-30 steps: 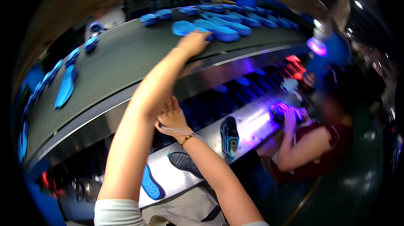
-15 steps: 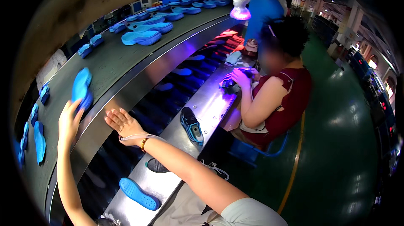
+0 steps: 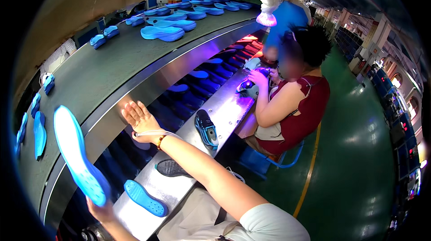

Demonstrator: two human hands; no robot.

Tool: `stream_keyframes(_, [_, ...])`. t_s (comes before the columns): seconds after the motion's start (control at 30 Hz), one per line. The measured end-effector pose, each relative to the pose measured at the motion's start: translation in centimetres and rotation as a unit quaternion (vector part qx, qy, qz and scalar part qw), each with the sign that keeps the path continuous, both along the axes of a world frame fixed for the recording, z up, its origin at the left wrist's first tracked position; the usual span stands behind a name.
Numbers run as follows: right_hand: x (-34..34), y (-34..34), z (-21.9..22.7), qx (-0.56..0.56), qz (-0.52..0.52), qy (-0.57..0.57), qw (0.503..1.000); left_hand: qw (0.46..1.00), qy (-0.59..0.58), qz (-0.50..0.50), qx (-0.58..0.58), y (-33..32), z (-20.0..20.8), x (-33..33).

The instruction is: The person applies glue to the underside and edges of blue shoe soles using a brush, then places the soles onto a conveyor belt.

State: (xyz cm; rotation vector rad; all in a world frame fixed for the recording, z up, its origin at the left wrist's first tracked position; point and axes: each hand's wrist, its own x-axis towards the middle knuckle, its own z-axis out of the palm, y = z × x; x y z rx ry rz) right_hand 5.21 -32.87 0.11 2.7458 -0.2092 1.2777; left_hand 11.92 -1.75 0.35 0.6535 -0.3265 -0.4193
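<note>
My left hand (image 3: 101, 212) is closed on the heel end of a blue shoe sole (image 3: 75, 144), which it holds up at the edge of the conveyor; the fingers are partly hidden behind it. My right hand (image 3: 140, 119), with a beaded bracelet at the wrist, is held with its fingers stretched by the conveyor's metal side (image 3: 155, 81), holding nothing. On the metal bench below lies another blue sole (image 3: 146, 198). Beyond it, partly covered by my right forearm, is a dark shoe (image 3: 171, 168). Farther along the bench stands a black and blue shoe (image 3: 206, 128).
Several blue soles (image 3: 164, 33) lie on the green conveyor belt (image 3: 107, 66). A lower rack with dark rollers and soles (image 3: 197, 74) runs beneath. To the right, a seated co-worker (image 3: 292, 110) handles a dark shoe (image 3: 248, 87) under purple light from a hanging lamp (image 3: 266, 16).
My left hand has drawn the blue sole from over the belt down toward me, turning its underside into view. My right hand stays stretched out in nearly the same place.
</note>
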Motion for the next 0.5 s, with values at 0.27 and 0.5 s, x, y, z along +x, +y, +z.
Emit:
stream_keyframes(0.27, [-0.1,0.1,-0.3,-0.009,-0.008,-0.004,1.0,0.905,0.199,-0.373,0.037,-1.9,-8.1,-9.9])
stream_keyframes(0.5, [-0.1,-0.1,0.1,-0.016,-0.017,0.002,1.0,0.866,0.304,-0.385,0.097,0.1,-8.5,-14.0])
